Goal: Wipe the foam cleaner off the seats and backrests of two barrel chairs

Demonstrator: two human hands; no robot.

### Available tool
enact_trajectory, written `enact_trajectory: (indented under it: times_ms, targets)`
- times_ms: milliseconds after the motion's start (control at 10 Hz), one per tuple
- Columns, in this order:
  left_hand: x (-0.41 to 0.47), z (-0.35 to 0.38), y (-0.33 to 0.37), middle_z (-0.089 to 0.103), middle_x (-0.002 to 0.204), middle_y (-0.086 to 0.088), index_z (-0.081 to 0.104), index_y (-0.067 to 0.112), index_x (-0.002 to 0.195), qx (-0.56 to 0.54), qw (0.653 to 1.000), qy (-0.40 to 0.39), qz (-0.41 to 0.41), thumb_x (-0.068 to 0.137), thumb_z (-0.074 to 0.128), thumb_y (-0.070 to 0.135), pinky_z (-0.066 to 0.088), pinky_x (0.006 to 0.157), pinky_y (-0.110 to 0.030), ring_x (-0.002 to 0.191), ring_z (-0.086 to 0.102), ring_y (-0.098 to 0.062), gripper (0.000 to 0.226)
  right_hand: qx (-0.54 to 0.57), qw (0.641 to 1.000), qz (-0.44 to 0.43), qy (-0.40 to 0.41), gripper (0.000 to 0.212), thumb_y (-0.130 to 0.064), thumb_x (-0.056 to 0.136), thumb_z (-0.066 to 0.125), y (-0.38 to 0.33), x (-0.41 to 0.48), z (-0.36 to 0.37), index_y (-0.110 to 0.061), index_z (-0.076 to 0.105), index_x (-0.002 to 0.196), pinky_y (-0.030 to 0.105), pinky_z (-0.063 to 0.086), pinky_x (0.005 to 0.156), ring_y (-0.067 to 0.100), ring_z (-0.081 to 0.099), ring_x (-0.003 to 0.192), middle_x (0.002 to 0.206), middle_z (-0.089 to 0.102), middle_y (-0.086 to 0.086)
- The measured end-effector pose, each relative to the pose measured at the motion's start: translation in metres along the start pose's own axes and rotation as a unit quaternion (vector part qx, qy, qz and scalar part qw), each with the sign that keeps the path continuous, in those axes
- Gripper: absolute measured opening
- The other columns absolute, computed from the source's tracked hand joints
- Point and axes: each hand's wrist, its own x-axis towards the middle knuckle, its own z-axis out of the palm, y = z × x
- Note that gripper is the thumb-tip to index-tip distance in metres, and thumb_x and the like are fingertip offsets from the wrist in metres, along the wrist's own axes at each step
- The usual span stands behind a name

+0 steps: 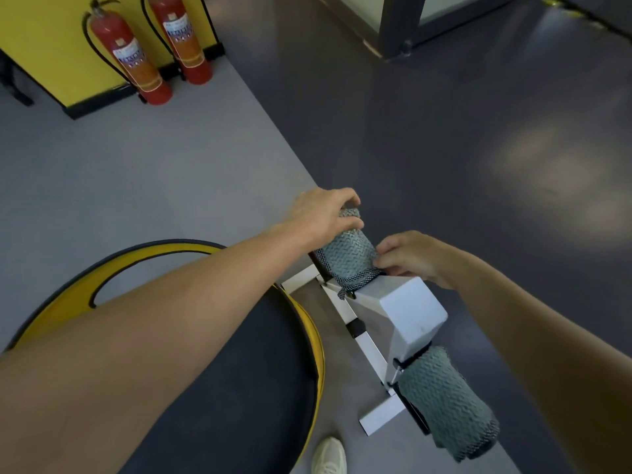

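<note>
Head view: the left hand (321, 213) curls over the far end of a rolled grey cloth (345, 249), and the right hand (410, 258) pinches its near edge. The roll's long axis runs away from the person, along a white stand (407, 309). A second grey roll (444, 401) at the stand's near end points the same way. The yellow barrel chair (266, 364), dark-seated, lies lower left under the left forearm. Two red fire extinguishers (130, 56) stand upper left, their labels too blurred to read.
</note>
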Motion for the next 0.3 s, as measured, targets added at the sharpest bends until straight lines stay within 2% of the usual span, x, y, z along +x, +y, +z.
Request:
enact_trajectory:
  times_ms: [100, 200, 300]
  targets:
    - [-0.004, 0.005, -0.003, 0.068, 0.118, 0.006, 0.069, 0.032, 0.118, -0.009, 1.000, 0.004, 0.011, 0.092, 0.067, 0.052, 0.049, 0.095, -0.045, 0.110, 0.061, -0.019, 0.033, 0.018, 1.000, -0.009, -0.003, 0.016, -0.012, 0.087, 0.070, 0.001, 0.003, 0.001, -0.024, 0.074, 0.098, 0.041, 0.058, 0.093, 0.022, 0.074, 0.093, 0.094, 0.077, 0.003]
    - [-0.007, 0.009, -0.009, 0.066, 0.122, 0.003, 0.071, 0.031, 0.117, -0.018, 1.000, 0.011, 0.006, 0.095, 0.060, 0.056, 0.048, 0.097, -0.045, 0.115, 0.058, -0.020, 0.035, 0.022, 1.000, -0.015, 0.001, 0.020, -0.009, 0.085, 0.068, 0.002, 0.003, 0.005, -0.023, 0.073, 0.100, 0.044, 0.057, 0.094, 0.028, 0.073, 0.095, 0.097, 0.076, 0.009]
    - [-0.033, 0.008, -0.012, 0.052, 0.148, 0.002, 0.056, 0.030, 0.143, -0.073, 0.996, 0.041, -0.018, 0.100, 0.049, 0.059, 0.039, 0.111, -0.043, 0.135, 0.048, -0.019, 0.053, 0.020, 0.999, -0.026, 0.018, 0.017, -0.010, 0.087, 0.072, -0.005, -0.007, 0.001, -0.020, 0.073, 0.100, 0.040, 0.059, 0.091, 0.025, 0.074, 0.093, 0.099, 0.076, 0.010]
